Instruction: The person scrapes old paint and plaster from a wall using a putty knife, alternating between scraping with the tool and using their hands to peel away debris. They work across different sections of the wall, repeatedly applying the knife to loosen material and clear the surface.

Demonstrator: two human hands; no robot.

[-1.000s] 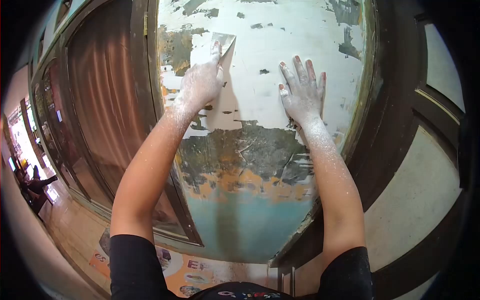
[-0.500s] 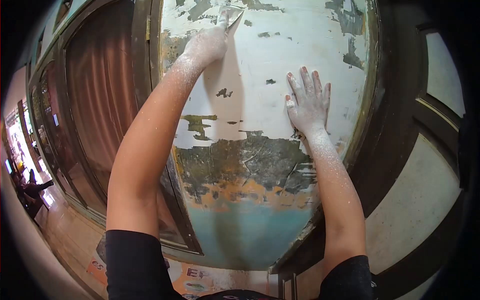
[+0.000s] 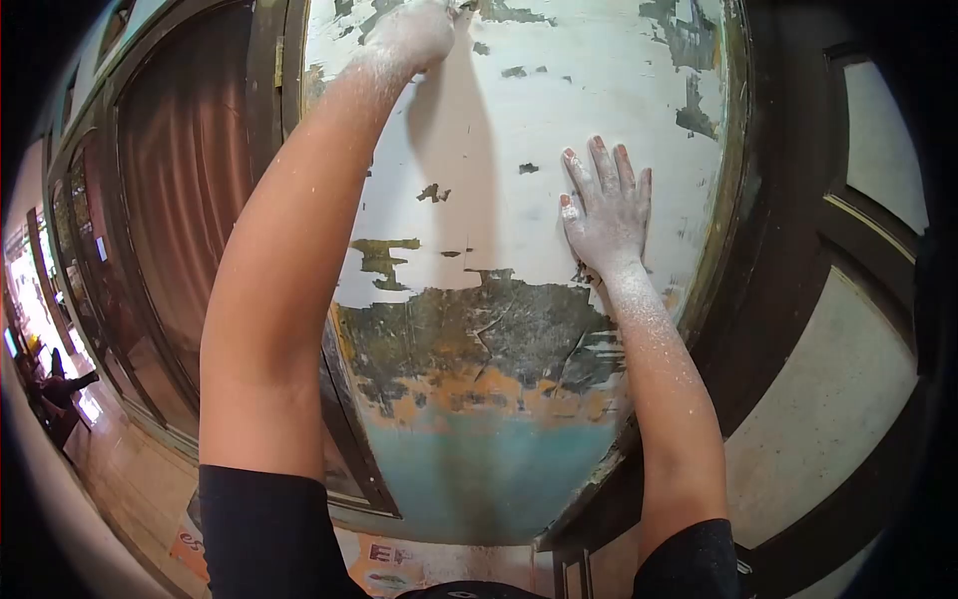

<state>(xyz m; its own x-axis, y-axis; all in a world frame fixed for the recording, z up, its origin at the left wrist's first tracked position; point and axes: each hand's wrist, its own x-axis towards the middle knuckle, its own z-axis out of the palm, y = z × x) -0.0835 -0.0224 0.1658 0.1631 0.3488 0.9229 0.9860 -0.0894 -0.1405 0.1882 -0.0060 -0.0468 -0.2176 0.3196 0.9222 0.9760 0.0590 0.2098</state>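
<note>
My left hand (image 3: 414, 32), dusted white, reaches to the top edge of the view against a wall panel (image 3: 519, 110) coated in white filler with dark flaked patches. It was gripping a metal scraper; the blade is now almost out of view at the frame's top. My right hand (image 3: 604, 212) lies flat on the panel with fingers spread, holding nothing. Below the white area the panel shows bare dark, orange and teal paint (image 3: 479, 349).
A dark wooden door frame (image 3: 778, 260) runs along the panel's right side, a brown glazed door (image 3: 190, 200) along its left. Far left, a person sits in a bright corridor (image 3: 55, 389). Printed sheets (image 3: 399, 554) lie on the floor below.
My left hand has slid the scraper up the panel, from mid-height to the top edge of view. My right hand has stayed pressed flat in about the same spot.
</note>
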